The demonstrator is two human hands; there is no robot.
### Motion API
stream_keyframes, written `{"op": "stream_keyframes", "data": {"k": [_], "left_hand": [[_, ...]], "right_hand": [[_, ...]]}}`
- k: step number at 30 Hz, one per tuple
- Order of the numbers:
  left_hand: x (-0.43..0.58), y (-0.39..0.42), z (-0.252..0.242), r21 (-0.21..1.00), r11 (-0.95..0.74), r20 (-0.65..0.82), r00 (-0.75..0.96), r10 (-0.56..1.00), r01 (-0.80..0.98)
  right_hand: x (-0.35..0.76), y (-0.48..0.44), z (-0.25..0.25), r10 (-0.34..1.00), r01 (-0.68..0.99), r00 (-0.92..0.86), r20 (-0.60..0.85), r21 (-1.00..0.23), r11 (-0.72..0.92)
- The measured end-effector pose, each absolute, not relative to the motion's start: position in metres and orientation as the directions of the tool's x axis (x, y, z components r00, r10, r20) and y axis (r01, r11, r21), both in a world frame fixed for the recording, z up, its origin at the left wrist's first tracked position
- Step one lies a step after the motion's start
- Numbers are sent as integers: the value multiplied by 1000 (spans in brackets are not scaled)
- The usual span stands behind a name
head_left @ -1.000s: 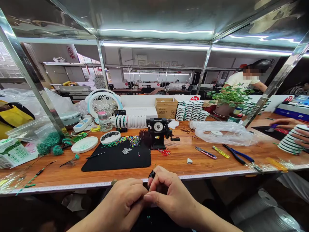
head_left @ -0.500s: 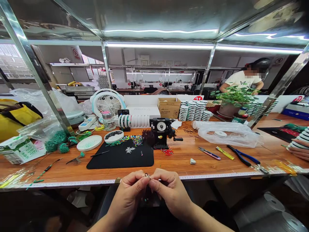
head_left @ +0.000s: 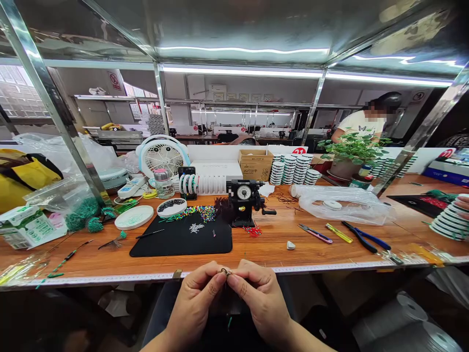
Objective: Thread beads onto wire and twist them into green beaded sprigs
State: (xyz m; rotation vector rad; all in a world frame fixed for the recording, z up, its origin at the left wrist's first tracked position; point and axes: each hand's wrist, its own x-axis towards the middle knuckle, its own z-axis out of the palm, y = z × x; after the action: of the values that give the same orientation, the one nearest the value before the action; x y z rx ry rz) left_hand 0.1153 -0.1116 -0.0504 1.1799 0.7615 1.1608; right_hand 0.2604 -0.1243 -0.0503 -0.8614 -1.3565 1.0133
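Note:
My left hand (head_left: 200,296) and my right hand (head_left: 254,293) meet just in front of the table edge, thumbs and forefingers pinched together. Between their fingertips is a small dark fishing hook (head_left: 223,270), its curved end standing up. A tiny shiny part sits by it at the right fingertips, too small to name. Below the hands, a short green piece (head_left: 229,322) shows against dark clothing. Nearest on the table lies a black mat (head_left: 183,244) bearing coloured beads (head_left: 203,212), a pile of small silvery pieces (head_left: 196,228) and a dark thin tool (head_left: 150,233).
A black hand-cranked winder (head_left: 245,195) stands behind the mat. To the right lie scissors (head_left: 315,233), a yellow tube (head_left: 339,232) and blue-handled pliers (head_left: 366,237). White dishes (head_left: 134,217), a fan (head_left: 163,159) and stacked spools (head_left: 289,168) stand around. A co-worker (head_left: 366,120) is beyond the plant.
The dark hook stands out more above my fingertips. Both hands stay pinched, slightly lower in view. The green piece hangs lower. At far right, the co-worker's hand has moved off the white spools.

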Motion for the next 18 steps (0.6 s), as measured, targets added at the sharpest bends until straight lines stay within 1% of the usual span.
{"op": "stream_keyframes", "data": {"k": [2,4,6,9,12,15,18], "left_hand": [[115,-112,-56,954,17,59,243,968,-298],[113,-114,-61,950,13,50,195,979,-311],[112,-116,-64,963,-116,161,173,972,-243],[111,-117,-65,924,-381,380,185,906,-32],[113,-113,-67,853,-492,464,177,868,174],[113,-110,-69,792,-542,505,195,840,281],[111,-110,-68,751,-593,552,219,805,290]], "right_hand": [[260,-125,-49,918,-4,-36,396,-918,396],[260,-126,-47,874,111,-13,485,-868,483],[259,-127,-47,802,230,-10,598,-779,583],[257,-125,-50,707,343,-42,706,-655,674],[254,-122,-55,670,406,-69,739,-592,696],[253,-123,-56,674,422,-77,734,-589,689],[253,-125,-52,736,353,-68,674,-674,649]]}}
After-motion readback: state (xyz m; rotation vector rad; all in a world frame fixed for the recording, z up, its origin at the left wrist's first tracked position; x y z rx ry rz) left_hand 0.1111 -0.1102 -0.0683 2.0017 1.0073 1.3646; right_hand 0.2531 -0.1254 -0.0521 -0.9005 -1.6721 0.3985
